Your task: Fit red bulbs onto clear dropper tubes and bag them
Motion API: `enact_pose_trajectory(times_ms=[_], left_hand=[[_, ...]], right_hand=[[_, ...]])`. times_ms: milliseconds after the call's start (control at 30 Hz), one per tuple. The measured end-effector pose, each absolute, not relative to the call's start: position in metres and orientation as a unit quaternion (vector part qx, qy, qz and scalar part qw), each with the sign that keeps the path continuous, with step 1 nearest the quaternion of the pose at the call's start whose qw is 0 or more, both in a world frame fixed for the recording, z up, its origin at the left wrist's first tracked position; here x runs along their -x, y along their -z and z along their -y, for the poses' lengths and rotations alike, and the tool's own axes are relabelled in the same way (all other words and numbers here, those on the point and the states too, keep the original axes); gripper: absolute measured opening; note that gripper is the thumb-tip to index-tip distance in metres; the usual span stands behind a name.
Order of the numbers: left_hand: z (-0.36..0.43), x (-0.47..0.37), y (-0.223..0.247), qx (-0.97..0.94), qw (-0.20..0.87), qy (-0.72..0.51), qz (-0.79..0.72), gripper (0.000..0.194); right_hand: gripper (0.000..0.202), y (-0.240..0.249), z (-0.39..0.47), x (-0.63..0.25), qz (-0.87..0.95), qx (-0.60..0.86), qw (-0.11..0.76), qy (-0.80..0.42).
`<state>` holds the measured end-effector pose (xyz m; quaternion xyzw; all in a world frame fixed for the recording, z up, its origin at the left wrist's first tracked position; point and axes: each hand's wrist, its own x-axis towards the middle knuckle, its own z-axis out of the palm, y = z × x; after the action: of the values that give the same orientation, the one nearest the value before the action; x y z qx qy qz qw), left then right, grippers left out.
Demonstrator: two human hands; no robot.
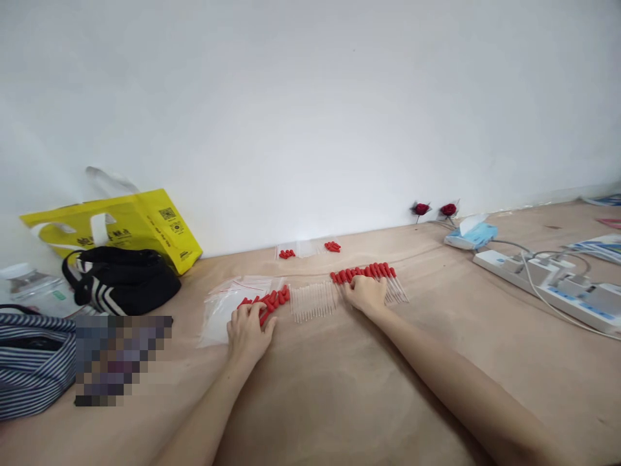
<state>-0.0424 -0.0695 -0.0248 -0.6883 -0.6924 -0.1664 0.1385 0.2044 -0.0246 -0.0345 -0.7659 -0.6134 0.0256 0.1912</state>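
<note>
Several loose red caps [276, 298] lie on clear plastic bags [218, 317] left of centre. My left hand [250, 330] rests over the near edge of these caps, fingers apart. In the middle is a row of thin clear sticks [313, 302] without caps. To their right, a row of sticks with red tops [383, 270] lies side by side. My right hand [365, 292] is on this row with its fingers curled down and hides part of it. What its fingertips hold, if anything, is hidden.
Small bags with red caps [286, 254] lie by the wall. At left are a yellow bag [145, 226], a black bag [140, 281] and a striped bag [33, 362]. A tissue pack [470, 236], a power strip [514, 275] with cables and two dark red flowers [449, 210] are at right.
</note>
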Motion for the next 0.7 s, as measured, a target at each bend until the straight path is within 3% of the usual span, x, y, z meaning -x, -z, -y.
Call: enact_pose_trajectory(times_ms=[467, 700], left_hand=[[0.062, 0.047, 0.026, 0.684, 0.179, 0.133, 0.695, 0.016], [0.068, 0.047, 0.021, 0.692, 0.202, 0.084, 0.688, 0.02]], right_hand=[[0.028, 0.034, 0.029, -0.193, 0.663, 0.72, 0.202, -0.01], [0.024, 0.029, 0.033, -0.181, 0.668, 0.722, 0.177, -0.003]])
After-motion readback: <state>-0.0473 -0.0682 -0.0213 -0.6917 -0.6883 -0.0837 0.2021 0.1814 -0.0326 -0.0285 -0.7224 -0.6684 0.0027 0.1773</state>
